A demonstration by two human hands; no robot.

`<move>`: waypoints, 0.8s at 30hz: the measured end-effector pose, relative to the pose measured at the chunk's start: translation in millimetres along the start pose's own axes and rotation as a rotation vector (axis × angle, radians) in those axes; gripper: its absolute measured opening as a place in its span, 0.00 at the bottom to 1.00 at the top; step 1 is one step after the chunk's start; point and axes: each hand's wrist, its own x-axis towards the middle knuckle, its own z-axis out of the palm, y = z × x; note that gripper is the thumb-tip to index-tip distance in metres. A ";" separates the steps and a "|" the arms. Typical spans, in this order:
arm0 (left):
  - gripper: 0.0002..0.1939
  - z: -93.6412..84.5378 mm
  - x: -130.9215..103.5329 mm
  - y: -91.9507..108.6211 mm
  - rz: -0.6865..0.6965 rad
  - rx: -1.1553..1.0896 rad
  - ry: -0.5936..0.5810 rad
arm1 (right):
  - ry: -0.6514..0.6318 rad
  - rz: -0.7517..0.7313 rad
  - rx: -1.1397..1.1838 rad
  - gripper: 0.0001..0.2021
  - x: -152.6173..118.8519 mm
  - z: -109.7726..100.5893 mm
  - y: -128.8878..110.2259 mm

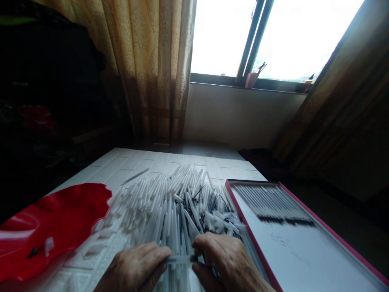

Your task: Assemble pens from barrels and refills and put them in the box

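Observation:
My left hand (136, 265) pinches one end of a short clear tube (180, 258) at the bottom centre. The tube lies crosswise between both hands. At its dark right end, my right hand (226, 259) is closed with thumb and fingers. Beneath and beyond the hands spreads a large pile of clear and whitish pen tubes (158, 198), some with dark cores. To the right, a red-edged tray (253, 239) has a white base and holds a neat row of dark-ended pens (273, 202).
A red scalloped dish (67, 215) at the left holds a small black piece (33, 252) and a clear bit. One pen (135, 177) lies apart on the white brick-patterned table (106, 166). Behind are curtains, a window and a pink cup (251, 80) on the sill.

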 end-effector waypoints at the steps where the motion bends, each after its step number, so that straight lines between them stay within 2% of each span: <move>1: 0.16 0.4 0.3 0.1 -0.001 -0.007 -0.019 | 0.011 -0.012 0.014 0.20 -0.3 2.5 -0.1; 3: 0.17 2.3 0.4 -0.2 0.001 -0.004 -0.050 | 0.022 -0.044 -0.006 0.23 -1.2 9.6 -0.4; 8: 0.18 8.1 0.3 -5.6 0.036 0.007 0.033 | 0.013 -0.072 -0.106 0.29 -4.3 20.4 1.0; 14: 0.14 -2.6 4.3 -7.4 -0.031 0.011 0.013 | -0.162 -0.028 -0.058 0.17 -10.1 13.8 11.6; 18: 0.16 -4.9 5.0 -2.7 -0.011 0.014 -0.018 | -0.094 -0.030 -0.023 0.15 -16.5 28.7 9.9; 20: 0.17 -4.2 4.9 -1.6 -0.010 0.011 -0.022 | -0.146 -0.026 -0.051 0.12 -18.4 31.7 8.9; 22: 0.16 -5.3 5.5 -2.0 -0.039 0.020 0.007 | -0.214 0.011 -0.068 0.10 -19.0 27.9 10.6; 24: 0.12 -9.9 7.2 -4.3 -0.060 0.061 0.070 | -0.224 0.069 -0.087 0.10 -18.9 20.3 14.8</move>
